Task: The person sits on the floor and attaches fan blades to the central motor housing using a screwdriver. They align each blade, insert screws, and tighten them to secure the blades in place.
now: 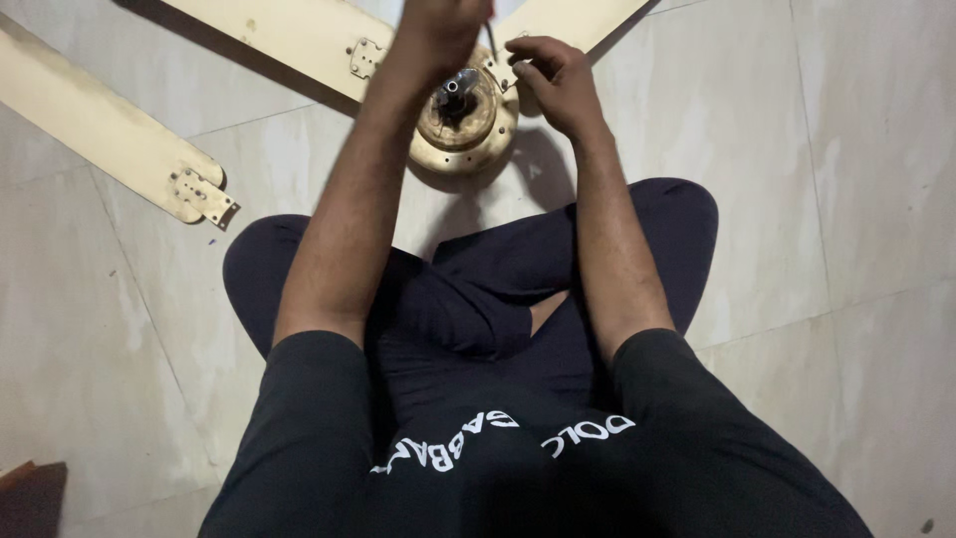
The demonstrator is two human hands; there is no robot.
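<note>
Black T-shirt [518, 468] and crossed legs in dark trousers [468, 299] nearest; person seated on pale tiled floor [846, 249]. Left hand [438, 30] closed round a thin tool [491, 40], probably a screwdriver, handle hidden past frame edge. Right hand [553, 80] curled, fingertips pinching the blade bracket at the rim of the fan motor housing [466, 120], which rests on the floor before the knees. Step looks like working a blade screw; next move calls for a steady tip and a braced bracket. Housing cream-gold, dusty, shaft hole up. Loose blade [100, 130] lies well apart to the left
</note>
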